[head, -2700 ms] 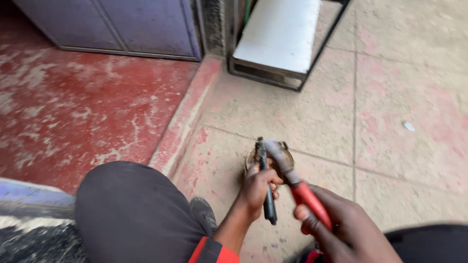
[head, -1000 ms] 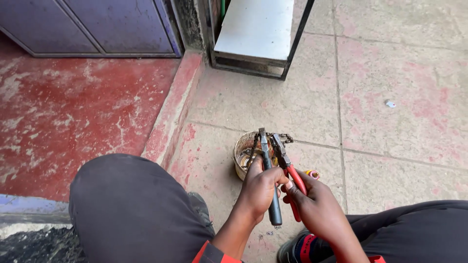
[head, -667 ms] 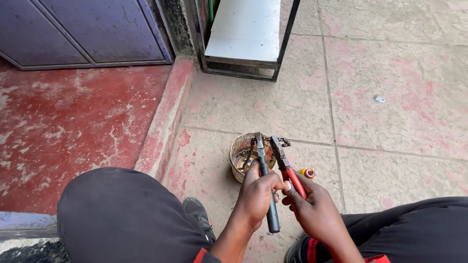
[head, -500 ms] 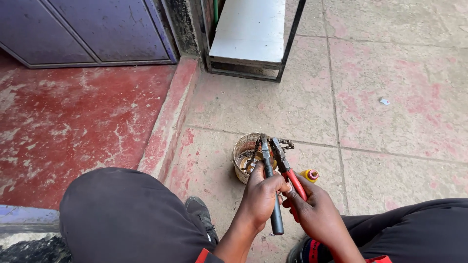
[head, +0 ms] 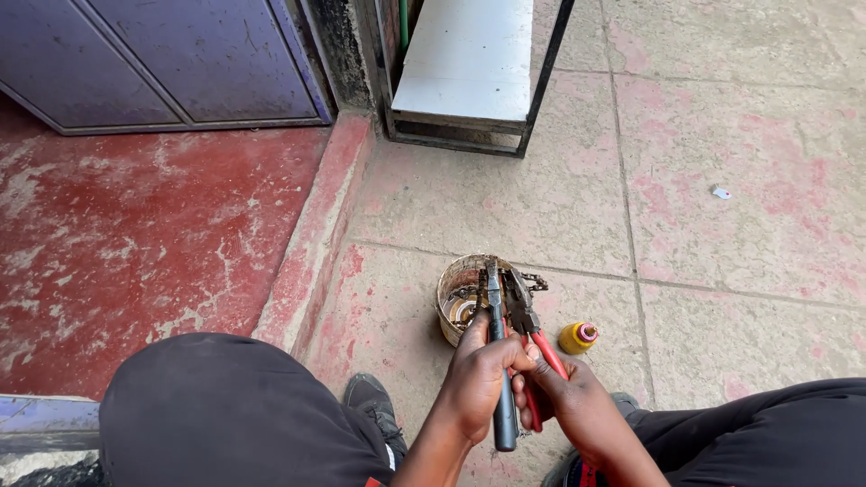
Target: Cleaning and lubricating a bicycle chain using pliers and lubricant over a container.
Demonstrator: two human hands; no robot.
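Between the two hands, low centre of the head view, a dark-handled metal tool (head: 499, 361) stands nearly upright, left hand (head: 483, 379) wrapped tight round its handle, tip over the bucket. Right hand (head: 568, 401) just beside it, touching the left, clamped on red-handled pliers (head: 532, 347) whose steel nose points up next to the dark tool's tip. Just beyond both hands sits a small rusty round bucket (head: 456, 302) on the floor with a short chain (head: 532, 282) hanging over its rim; contents too murky to tell. Right of the hands, near the pliers, a small yellow bottle with red cap (head: 577, 337). Knees in black trousers (head: 216, 406) flank the hands. Far ahead a white board in a black metal frame (head: 465, 63); blue door (head: 171, 54) far left.
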